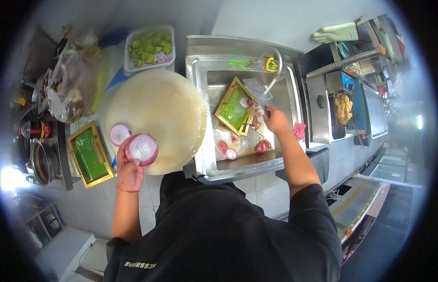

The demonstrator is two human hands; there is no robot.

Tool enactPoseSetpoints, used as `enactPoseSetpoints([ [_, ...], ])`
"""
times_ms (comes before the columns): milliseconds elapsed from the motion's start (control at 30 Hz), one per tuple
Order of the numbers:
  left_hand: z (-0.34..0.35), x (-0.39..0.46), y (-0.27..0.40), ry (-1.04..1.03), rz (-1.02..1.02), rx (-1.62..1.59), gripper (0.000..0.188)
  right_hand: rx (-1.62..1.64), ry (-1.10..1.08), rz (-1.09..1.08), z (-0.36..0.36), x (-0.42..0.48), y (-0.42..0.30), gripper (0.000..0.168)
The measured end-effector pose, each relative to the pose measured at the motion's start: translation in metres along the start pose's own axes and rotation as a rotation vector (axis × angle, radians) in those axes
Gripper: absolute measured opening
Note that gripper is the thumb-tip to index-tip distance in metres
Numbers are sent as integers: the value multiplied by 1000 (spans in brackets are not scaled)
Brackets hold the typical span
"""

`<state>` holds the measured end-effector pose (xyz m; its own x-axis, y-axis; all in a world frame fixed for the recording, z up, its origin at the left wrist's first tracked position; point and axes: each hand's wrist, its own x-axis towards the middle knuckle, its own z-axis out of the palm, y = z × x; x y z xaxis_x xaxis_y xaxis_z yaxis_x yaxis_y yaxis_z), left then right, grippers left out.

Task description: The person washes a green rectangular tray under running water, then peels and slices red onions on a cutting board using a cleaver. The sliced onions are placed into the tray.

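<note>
My left hand [130, 174] grips a cut red onion [144, 148], its pale ringed face turned up, above the near left edge of a round cutting board [162, 109]. Beside it on the board lies another onion piece [120, 134], cut side up. Over the right part of the stainless steel sink [247, 164], my right hand [276, 120] is closed around the dark handle of what looks like a knife [267, 112]; its blade is hard to make out. Onion ends and reddish peels [262, 146] lie in the sink, around a tilted green-bottomed frame [235, 105].
Behind the board stands a plastic tub [150, 49] of cut green vegetable and onion. A filled plastic bag [76, 84] and another green-bottomed frame [90, 154] are at left. A curved faucet [279, 63] overhangs the sink; a fryer with fried food [343, 108] stands further right.
</note>
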<state>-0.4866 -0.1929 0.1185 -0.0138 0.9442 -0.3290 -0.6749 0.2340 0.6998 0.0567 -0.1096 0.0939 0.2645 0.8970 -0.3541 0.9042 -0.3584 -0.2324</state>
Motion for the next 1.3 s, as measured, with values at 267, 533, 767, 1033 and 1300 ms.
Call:
enactPoseSetpoints([
  [267,63,-11,-54,-14,-95,155,72,2115,-470,517,70,17,81,11],
  [533,164,27,-105,-146,-216,-95,76,1720,-597,358,16,-93,117,23],
  [767,228,41,-94,-325,-230,-143,80,313,-150,-656,26,-103,43,55],
  [1033,217,29,-58,-356,-166,-102,90,249,19,-845,133,-63,-156,33],
  [1300,148,27,-11,-477,-126,-138,93,1168,-134,-307,61,-94,-180,20],
])
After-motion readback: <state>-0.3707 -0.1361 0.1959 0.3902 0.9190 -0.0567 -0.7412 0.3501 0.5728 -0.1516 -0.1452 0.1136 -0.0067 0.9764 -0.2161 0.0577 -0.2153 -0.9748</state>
